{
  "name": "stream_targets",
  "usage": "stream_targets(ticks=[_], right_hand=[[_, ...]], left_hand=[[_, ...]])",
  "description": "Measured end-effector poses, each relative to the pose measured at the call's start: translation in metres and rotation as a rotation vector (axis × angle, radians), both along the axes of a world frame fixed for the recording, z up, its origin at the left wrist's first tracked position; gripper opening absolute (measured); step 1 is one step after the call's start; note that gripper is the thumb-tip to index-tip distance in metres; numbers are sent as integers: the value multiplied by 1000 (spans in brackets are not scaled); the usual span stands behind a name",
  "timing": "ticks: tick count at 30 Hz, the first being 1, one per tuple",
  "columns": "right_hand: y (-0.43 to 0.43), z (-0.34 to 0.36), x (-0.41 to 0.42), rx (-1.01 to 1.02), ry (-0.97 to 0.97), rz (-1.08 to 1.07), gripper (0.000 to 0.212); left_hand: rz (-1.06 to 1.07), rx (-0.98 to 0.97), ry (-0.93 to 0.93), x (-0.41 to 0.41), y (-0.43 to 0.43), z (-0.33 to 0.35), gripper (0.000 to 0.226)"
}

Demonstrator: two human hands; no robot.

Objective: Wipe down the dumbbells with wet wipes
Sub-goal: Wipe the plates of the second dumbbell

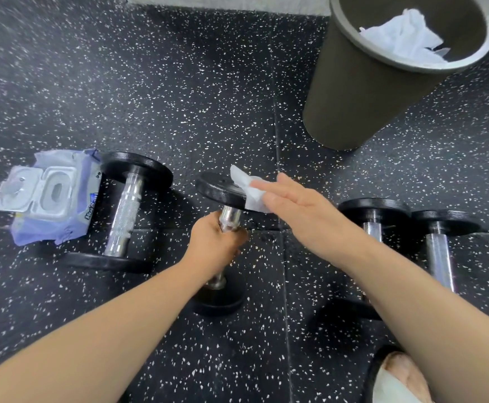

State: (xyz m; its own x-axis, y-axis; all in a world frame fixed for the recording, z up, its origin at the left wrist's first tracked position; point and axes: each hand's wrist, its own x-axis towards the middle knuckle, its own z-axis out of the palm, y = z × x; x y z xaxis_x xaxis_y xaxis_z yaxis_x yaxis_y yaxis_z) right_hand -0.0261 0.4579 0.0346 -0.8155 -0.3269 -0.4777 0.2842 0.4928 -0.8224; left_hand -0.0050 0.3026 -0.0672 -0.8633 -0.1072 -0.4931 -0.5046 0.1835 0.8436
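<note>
Chrome shows above the left hand (pixel 212 245), whose fingers curl tight round the handle of the middle dumbbell (pixel 220 189), which stands on end on the speckled floor (pixel 179 97). The right hand (pixel 292 205) lies flat, fingers straight, pressing a white wipe (pixel 249 187) onto the upper plate. An open-lidded wipes pack (pixel 48 196) leans on another dumbbell (pixel 124 210) at left. Two more dumbbells (pixel 438 251) lie to the right, and a bin (pixel 377 82) stands beyond. The wipe is creased and drapes over the black plate's edge.

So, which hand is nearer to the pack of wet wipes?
Left. The left hand grips the dumbbell, just right of the pack of wet wipes; the right hand presses a wipe farther right.
</note>
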Motion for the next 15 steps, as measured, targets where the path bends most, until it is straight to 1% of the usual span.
stream_targets(ticks=[2, 5, 9, 12, 14, 15], right_hand=[[-3, 0, 1, 2, -6, 48, 42], [-13, -5, 7, 94, 56, 140, 49], [-17, 7, 12, 70, 153, 223, 39], [-22, 13, 12, 117, 222, 283, 45], [-30, 15, 7, 125, 221, 320, 48], [-33, 14, 1, 108, 189, 349, 48]], left_hand=[[-29, -43, 15, 0, -1, 2, 18], [-40, -72, 17, 1, -3, 3, 16], [-53, -71, 6, 3, -7, 4, 11], [-64, -80, 3, 4, -8, 7, 10], [-84, -100, 27, 5, -9, 8, 13], [-102, -108, 42, 6, -9, 8, 15]])
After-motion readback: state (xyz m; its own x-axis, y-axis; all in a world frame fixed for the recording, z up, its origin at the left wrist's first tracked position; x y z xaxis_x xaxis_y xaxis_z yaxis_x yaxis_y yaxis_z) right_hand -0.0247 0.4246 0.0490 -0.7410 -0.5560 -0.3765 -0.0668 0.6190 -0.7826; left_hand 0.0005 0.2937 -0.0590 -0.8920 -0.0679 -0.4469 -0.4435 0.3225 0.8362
